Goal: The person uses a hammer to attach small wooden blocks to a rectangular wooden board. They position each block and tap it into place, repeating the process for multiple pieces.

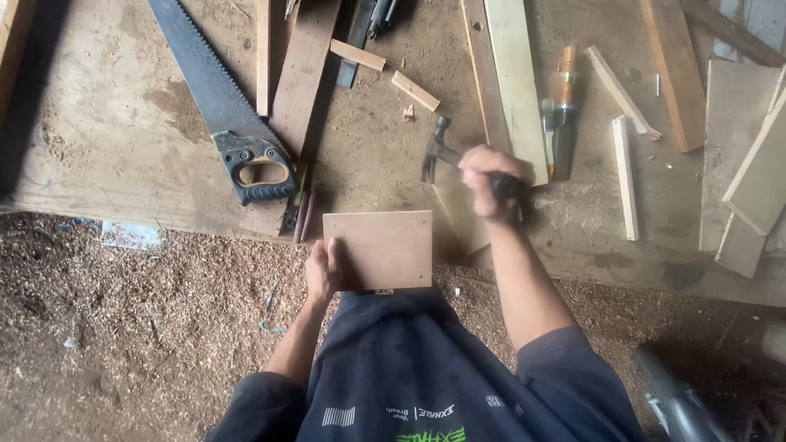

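**A:** Two hands in view, both at work on one piece. Log the left first.

**B:** Left hand point(323, 270) grips the left edge of a small square plywood panel point(379, 249), fingers curled over the edge. The panel lies flat and overhangs the near edge of the workbench point(106, 139), directly in front of the person's torso. A few small dark dots, possibly nail heads, show along its right edge; too small to confirm.

**A:** Right hand?

**B:** Right hand point(485, 182) is clenched around the dark handle of a claw hammer point(438, 151). The hammer head sits above the panel's upper right corner, apart from it. The hand is motion-blurred, so the exact finger placement is unclear.

**A:** Surroundings on the bench?

**B:** A handsaw point(221, 98) with a black handle lies to the left, blade running up and away. A chisel point(563, 115) with an orange-brown handle lies to the right of the hammer, beside a long pale board point(514, 74). Thin wood strips point(626, 176) lie further right, and two short offcuts point(413, 90) rest above the hammer.

**A:** Floor?

**B:** Sawdust point(147, 327) covers the ground below the bench edge. A grey power tool point(679, 405) shows partly at the lower right corner; type not determinable.
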